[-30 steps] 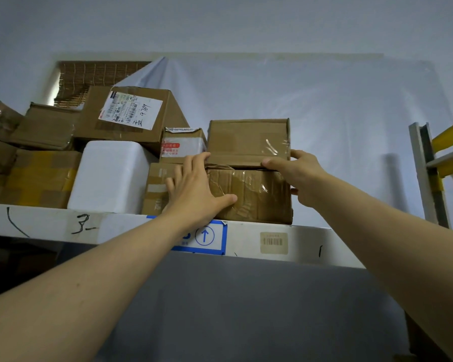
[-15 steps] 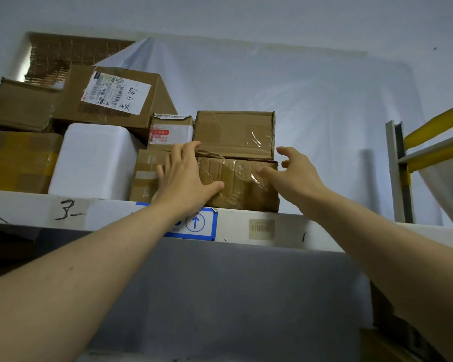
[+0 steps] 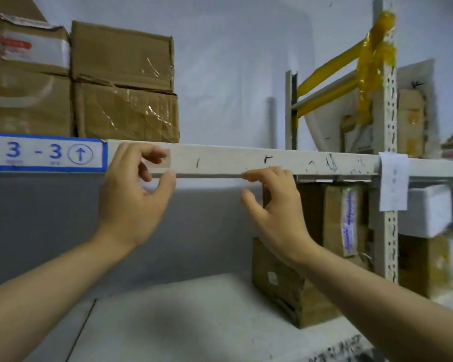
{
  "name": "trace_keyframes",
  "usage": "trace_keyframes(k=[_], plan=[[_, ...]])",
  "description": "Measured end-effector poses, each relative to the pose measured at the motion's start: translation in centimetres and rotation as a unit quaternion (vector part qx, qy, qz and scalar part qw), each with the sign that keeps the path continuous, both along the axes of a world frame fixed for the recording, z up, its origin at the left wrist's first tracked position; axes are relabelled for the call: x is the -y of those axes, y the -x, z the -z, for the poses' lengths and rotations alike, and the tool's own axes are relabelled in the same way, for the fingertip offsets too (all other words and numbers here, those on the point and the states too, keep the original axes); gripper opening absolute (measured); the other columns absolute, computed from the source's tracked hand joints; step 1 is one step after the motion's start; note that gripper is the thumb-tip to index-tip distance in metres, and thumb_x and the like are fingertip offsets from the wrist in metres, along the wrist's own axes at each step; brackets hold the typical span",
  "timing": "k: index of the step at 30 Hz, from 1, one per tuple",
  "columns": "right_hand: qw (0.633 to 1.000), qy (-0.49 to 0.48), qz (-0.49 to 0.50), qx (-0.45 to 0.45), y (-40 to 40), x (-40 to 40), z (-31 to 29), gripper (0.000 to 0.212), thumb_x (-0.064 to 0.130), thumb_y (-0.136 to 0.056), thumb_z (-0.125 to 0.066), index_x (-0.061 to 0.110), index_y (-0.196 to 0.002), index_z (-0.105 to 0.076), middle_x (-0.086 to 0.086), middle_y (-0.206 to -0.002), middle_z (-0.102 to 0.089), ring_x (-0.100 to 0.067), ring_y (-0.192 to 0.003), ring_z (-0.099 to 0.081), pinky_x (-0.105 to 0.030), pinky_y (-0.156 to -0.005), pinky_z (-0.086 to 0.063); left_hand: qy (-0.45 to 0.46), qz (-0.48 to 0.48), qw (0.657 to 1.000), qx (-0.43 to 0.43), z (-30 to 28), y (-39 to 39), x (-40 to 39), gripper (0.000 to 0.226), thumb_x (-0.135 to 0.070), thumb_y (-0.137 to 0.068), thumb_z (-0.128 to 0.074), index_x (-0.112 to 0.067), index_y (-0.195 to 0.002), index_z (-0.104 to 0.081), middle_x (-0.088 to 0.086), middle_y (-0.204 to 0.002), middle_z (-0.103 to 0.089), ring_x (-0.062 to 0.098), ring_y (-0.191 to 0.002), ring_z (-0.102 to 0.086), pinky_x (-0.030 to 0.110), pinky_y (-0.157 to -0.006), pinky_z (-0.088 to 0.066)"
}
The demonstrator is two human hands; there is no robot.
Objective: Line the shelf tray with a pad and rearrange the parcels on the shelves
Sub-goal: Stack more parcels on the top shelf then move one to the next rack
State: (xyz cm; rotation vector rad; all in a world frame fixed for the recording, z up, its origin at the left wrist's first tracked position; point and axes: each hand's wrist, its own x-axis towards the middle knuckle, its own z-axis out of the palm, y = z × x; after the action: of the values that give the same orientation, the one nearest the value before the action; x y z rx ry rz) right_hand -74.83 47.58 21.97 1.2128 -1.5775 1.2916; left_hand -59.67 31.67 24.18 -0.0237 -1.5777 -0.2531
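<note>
Two taped brown parcels are stacked on the upper shelf: a crumpled lower parcel and a smoother upper parcel. Both hands hang in the air in front of the white shelf beam, below those parcels. My left hand has its fingers apart and holds nothing. My right hand is likewise empty with spread fingers. A white pad lines the lower shelf. At the right end of that shelf stand brown parcels, partly hidden by my right forearm.
More cartons fill the upper shelf to the left. A blue label "3-3" marks the beam. A perforated upright with yellow tape, a paper tag and a neighbouring rack with a white foam box stand at right.
Both hands have come off the stacked parcels and dropped below the shelf beam. The view has tilted down and right, so the lower shelf now shows.
</note>
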Motion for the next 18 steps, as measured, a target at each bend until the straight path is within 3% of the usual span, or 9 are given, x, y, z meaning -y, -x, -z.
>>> trace_keyframes(k=[2, 5, 10, 15, 18], plan=[[0.999, -0.022, 0.022, 0.024, 1.7, -1.5, 3.3, 0.023, 0.027, -0.091, -0.063, 0.019, -0.111, -0.069, 0.006, -0.109, -0.060, -0.008, -0.105, -0.049, -0.027, -0.092, -0.045, -0.057, 0.043, 0.996, 0.052, 3.0, 1.9, -1.5, 0.018, -0.026, -0.081, -0.064, -0.023, -0.098, -0.059, -0.006, -0.097, -0.058, 0.012, -0.073, -0.051, 0.010, -0.065, -0.038], [0.992, -0.065, 0.057, 0.092, 4.4, -3.9, 7.3, 0.023, 0.023, -0.092, -0.067, 0.025, -0.114, -0.066, 0.010, -0.110, -0.056, -0.007, -0.106, -0.047, -0.027, -0.092, -0.046, -0.158, 0.082, 0.972, 0.151, 6.9, 5.0, -3.3, 0.017, -0.021, -0.084, -0.073, -0.028, -0.092, -0.060, -0.005, -0.100, -0.061, 0.015, -0.074, -0.052, 0.023, -0.068, -0.042], [0.966, -0.050, 0.109, 0.229, 10.5, -8.2, 10.0, 0.049, 0.032, -0.088, -0.074, 0.028, -0.132, -0.053, 0.006, -0.127, -0.050, -0.014, -0.122, -0.046, -0.035, -0.104, -0.046, -0.311, 0.115, 0.904, 0.271, 10.2, 9.9, -6.0, 0.016, -0.017, -0.085, -0.075, -0.019, -0.096, -0.064, 0.001, -0.092, -0.064, 0.018, -0.076, -0.055, 0.023, -0.067, -0.044], [0.938, -0.008, 0.115, 0.327, 17.0, -10.6, 10.7, 0.084, 0.044, -0.082, -0.078, 0.023, -0.150, -0.033, -0.001, -0.149, -0.038, -0.020, -0.133, -0.043, -0.048, -0.109, -0.046, -0.432, 0.181, 0.826, 0.313, 11.4, 15.1, -8.1, 0.019, -0.026, -0.090, -0.070, -0.018, -0.105, -0.062, 0.006, -0.104, -0.065, 0.022, -0.096, -0.065, 0.043, -0.090, -0.053], [0.935, 0.006, 0.106, 0.340, 19.8, -10.9, 10.2, 0.093, 0.050, -0.084, -0.074, 0.021, -0.156, -0.022, -0.002, -0.158, -0.030, -0.025, -0.142, -0.036, -0.053, -0.113, -0.041, -0.444, 0.197, 0.804, 0.343, 11.3, 18.1, -9.5, 0.041, -0.035, -0.090, -0.069, -0.018, -0.125, -0.055, 0.002, -0.116, -0.062, 0.019, -0.107, -0.062, 0.041, -0.099, -0.051]])
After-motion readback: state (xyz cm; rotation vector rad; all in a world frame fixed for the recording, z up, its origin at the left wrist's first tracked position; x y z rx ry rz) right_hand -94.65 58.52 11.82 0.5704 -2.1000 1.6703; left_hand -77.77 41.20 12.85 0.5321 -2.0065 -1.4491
